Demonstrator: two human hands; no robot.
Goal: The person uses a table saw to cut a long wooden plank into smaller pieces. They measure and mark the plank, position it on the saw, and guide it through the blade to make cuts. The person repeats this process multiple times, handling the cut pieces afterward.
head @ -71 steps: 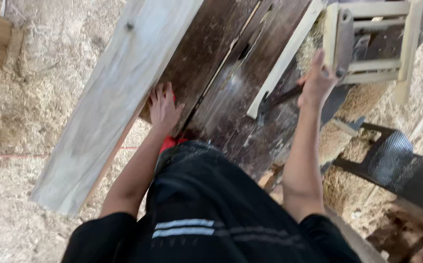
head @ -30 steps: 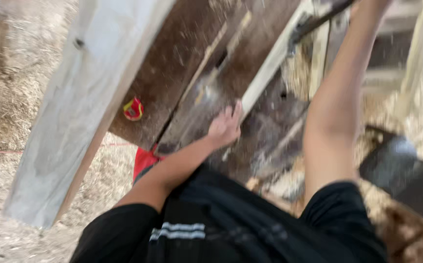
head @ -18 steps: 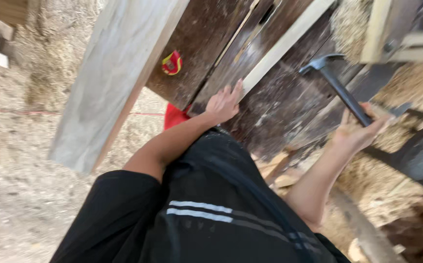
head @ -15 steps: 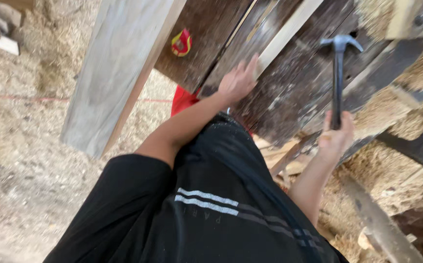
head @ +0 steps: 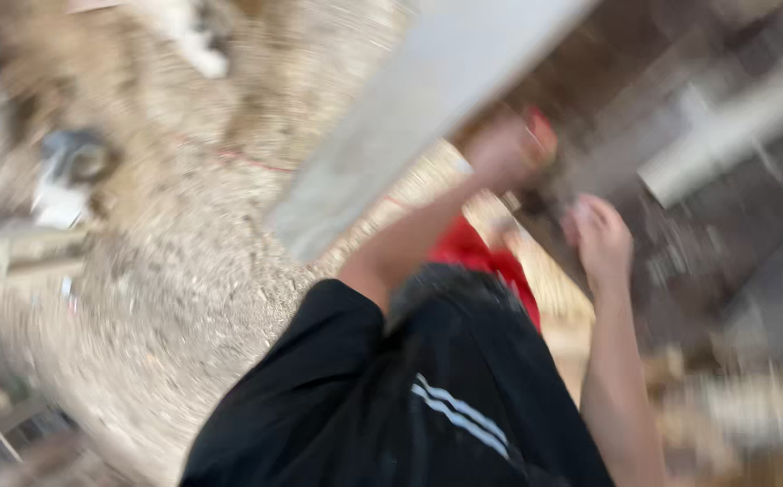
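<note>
The view is heavily blurred by motion; outlines are soft and small details cannot be read.

Edges and open room: one pale plank [head: 428,108] runs diagonally from the top right down to a square-cut near end at centre. Left of that end lies open ground covered in sawdust [head: 184,271], with unidentifiable clutter along the far left edge. Right of the plank, dark boards [head: 680,243] fill the area up to the right edge; one pale strip [head: 734,135] crosses them.

Hands: two are visible. The left hand [head: 504,149] lies against the dark boards just beside the plank's right edge, at a small red object [head: 540,131]; whether it grips that object cannot be told. The right hand [head: 601,239] is raised over the dark boards, fingers curled loosely together, with nothing visible in it.

Hidden or cut off: the plank's far end leaves the top of the view. Black clothing [head: 391,397] with two white stripes covers the near centre, a red patch [head: 482,261] showing beyond it.
</note>
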